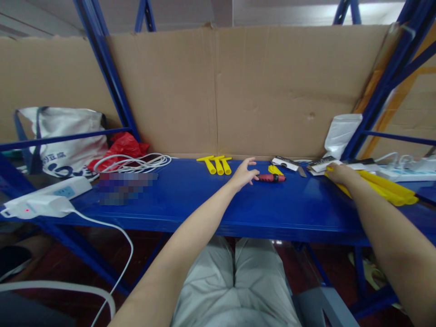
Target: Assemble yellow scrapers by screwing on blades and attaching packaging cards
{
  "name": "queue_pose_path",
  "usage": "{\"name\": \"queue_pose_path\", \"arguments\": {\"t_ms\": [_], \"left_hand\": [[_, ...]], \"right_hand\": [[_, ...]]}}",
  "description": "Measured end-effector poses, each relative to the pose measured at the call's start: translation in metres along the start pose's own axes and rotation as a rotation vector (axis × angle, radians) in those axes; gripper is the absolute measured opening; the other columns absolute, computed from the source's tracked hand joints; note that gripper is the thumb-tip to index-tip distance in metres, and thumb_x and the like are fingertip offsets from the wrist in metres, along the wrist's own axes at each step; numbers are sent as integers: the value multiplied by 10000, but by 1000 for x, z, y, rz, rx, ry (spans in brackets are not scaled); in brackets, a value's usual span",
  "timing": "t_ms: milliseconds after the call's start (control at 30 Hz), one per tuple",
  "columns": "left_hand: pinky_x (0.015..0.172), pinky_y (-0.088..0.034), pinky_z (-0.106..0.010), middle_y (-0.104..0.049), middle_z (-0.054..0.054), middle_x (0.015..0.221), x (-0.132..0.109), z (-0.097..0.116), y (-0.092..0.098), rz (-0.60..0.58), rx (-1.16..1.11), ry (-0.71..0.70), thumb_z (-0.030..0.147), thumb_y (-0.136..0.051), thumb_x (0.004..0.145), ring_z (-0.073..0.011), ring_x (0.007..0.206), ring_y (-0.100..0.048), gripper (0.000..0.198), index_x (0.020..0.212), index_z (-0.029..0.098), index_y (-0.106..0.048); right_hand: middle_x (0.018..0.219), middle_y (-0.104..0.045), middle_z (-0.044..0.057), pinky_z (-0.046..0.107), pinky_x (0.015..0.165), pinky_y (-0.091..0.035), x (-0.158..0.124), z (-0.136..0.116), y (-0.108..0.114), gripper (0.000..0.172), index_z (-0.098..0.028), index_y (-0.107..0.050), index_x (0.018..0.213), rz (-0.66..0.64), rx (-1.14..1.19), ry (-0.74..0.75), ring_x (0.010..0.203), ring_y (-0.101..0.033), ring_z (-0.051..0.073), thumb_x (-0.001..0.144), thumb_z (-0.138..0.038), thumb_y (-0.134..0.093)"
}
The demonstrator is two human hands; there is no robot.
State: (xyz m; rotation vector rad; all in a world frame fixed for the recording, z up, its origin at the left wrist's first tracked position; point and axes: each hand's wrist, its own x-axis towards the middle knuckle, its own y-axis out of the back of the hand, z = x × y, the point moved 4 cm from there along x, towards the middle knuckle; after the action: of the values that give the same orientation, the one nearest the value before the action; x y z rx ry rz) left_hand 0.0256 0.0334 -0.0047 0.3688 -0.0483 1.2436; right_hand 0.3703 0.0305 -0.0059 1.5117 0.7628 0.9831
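Note:
My left hand [244, 174] is over the blue tabletop, fingers apart and holding nothing. Its fingertips are close to a red and black tool handle [271, 178] lying flat; I cannot tell whether they touch it. A small yellow piece [275, 170] lies just behind that handle. At the right, my right hand [342, 176] is closed over the left end of some long yellow plastic pieces [391, 188], its fingers partly hidden. Three yellow T-shaped tubes [218, 165] lie side by side near the back, left of my left hand.
Behind the blue table [190, 200] stands a cardboard wall [272, 91]. Black and white packets [320, 165] and a white pouch [342, 134] are near my right hand. Power strips [51, 195], coiled white cable [146, 163], a red bag [126, 145] and a cloth bag [68, 141] are leftward.

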Motion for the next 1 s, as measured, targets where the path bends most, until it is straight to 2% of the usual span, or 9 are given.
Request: {"name": "queue_pose_path", "arguments": {"t_ms": [100, 233, 367, 500, 567, 667, 833, 933, 1000], "left_hand": [[388, -374, -123, -439, -115, 1381, 0, -1, 0, 8, 16, 9, 67, -527, 784, -50, 598, -617, 610, 1346, 257, -382], [388, -370, -130, -451, -115, 1368, 3, -4, 0, 16, 42, -4, 73, -530, 780, -55, 596, -619, 595, 1335, 245, -397], [431, -410, -156, -508, -99, 1315, 9, -10, 2, 30, 121, -15, 70, -518, 769, -77, 625, -628, 549, 1293, 220, -449], [735, -511, -265, -610, -91, 1170, 16, -13, 16, 143, 338, -46, 55, -511, 757, -163, 883, -636, 422, 1161, 166, -569], [928, -441, -313, -611, -115, 1162, 17, -12, 26, 244, 511, -102, 60, -528, 749, -205, 1062, -574, 375, 1109, 135, -602], [1019, -356, -352, -574, -141, 1210, 14, -11, 38, 333, 726, -113, 80, -529, 749, -250, 1201, -473, 401, 1142, 128, -588], [1018, -312, -468, -498, -184, 1290, 6, -14, 49, 392, 902, 19, 140, -532, 764, -324, 1273, -378, 477, 1240, 134, -508], [1004, -284, -536, -468, -226, 1312, 6, -21, 52, 383, 952, 149, 195, -548, 772, -367, 1278, -357, 501, 1264, 114, -492], [1002, -272, -554, -477, -210, 1314, 8, -26, 53, 351, 998, 196, 239, -525, 801, -363, 1280, -354, 467, 1258, 144, -517]], "right_hand": [[1301, -453, 284, 414, 840, -396, -12, -8, 5, 460, -95, -503, 1277, 36, -50, 11, 1143, -504, 353, 896, -305, -356], [1216, -506, 286, 434, 819, -391, -26, -22, 10, 390, -96, -586, 1157, 128, -141, 58, 1122, -510, 341, 892, -190, -315], [1220, -507, 278, 451, 859, -370, -35, -31, 16, 391, -82, -586, 1158, 166, -155, 30, 1180, -465, 342, 871, -140, -327], [1242, -503, 274, 418, 859, -380, -43, -39, 33, 429, -18, -558, 1193, 176, -88, -42, 1175, -465, 348, 864, -171, -330], [1235, -517, 265, 406, 849, -391, -46, -49, 47, 437, -7, -568, 1179, 197, -50, -39, 1151, -490, 353, 867, -201, -332], [1190, -567, 247, 372, 818, -414, -49, -68, 71, 426, -26, -608, 1132, 240, 54, -7, 1110, -535, 334, 869, -230, -342], [1126, -622, 208, 350, 809, -431, -52, -96, 100, 381, -91, -647, 1081, 394, 315, -14, 1065, -571, 301, 851, -266, -399], [1054, -651, 190, 350, 801, -450, -55, -109, 93, 367, -104, -657, 1057, 483, 408, 18, 1012, -596, 279, 851, -256, -393], [1029, -665, 180, 357, 798, -460, -55, -116, 75, 364, -115, -670, 1043, 455, 419, 44, 985, -611, 280, 849, -243, -390]]}}
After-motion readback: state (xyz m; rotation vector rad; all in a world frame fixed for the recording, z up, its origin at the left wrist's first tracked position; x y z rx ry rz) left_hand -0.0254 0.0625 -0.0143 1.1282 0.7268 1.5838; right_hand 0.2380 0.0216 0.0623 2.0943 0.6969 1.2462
